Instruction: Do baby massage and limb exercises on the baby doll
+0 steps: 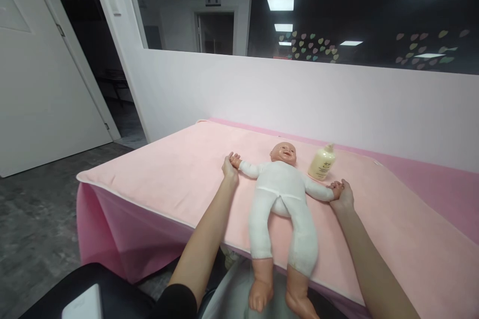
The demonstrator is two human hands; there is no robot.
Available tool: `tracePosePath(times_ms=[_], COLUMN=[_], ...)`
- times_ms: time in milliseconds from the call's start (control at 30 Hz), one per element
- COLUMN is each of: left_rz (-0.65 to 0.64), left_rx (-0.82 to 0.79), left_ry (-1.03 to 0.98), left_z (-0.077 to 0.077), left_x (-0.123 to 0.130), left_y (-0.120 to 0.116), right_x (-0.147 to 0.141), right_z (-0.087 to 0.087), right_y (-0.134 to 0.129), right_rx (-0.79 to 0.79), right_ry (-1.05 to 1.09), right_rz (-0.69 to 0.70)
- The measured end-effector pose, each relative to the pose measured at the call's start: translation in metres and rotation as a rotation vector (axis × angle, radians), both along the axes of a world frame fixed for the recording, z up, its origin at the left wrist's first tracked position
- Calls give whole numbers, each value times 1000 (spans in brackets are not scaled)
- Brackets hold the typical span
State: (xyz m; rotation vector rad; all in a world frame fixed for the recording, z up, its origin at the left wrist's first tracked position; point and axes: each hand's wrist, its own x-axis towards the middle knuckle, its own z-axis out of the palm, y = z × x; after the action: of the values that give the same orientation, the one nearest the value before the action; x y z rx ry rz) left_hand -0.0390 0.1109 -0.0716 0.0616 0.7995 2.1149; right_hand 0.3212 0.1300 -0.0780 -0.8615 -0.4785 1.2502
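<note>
A baby doll (281, 182) with a white cloth body lies on its back on the pink table cover (160, 167). Its arms are spread wide and its bare feet hang over the near edge towards me. My left hand (229, 167) is closed around the doll's hand on the left side. On the other side, my right hand (343, 198) grips the doll's other hand, fingers curled about it. A pale yellow pump bottle (322, 162) stands, slightly tilted in view, beside the doll's head, close to its arm and apart from my right hand.
Behind the table rises a white wall (262, 89) with a dark window (355, 10) above. At the left is a white door (48, 75) by a dark doorway. A white object (83, 305) rests on a black surface at bottom left.
</note>
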Motion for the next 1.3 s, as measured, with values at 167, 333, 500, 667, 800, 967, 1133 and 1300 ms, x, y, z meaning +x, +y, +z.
tracePosePath(times_ms=[167,333,500,667,800,967,1133,1300], left_rz=[-12,-14,-21,-12,-3,-22,-16,-26], left_rx=[28,39,26,13,17,38,33,29], left_ry=[-8,-15,-33,-20,-9,-8,-24,-25], left_z=[-2,-3,-2,-1,-1,-1,0,0], left_x=[0,-2,-3,-3,-2,-1,-1,-1], left_y=[0,2,3,3,2,1,0,1], right_x=[-5,-7,-8,-11,-13,-14,-11,-9], right_z=[9,13,16,20,21,19,17,14], right_y=[-6,-8,-9,-12,-13,-12,-12,-10], right_rx=[-143,-172,-210,-213,-218,-217,-217,-210], right_ry=[72,69,51,72,43,2,8,31], right_rz=[-20,-42,-63,-50,-75,-105,-91,-65])
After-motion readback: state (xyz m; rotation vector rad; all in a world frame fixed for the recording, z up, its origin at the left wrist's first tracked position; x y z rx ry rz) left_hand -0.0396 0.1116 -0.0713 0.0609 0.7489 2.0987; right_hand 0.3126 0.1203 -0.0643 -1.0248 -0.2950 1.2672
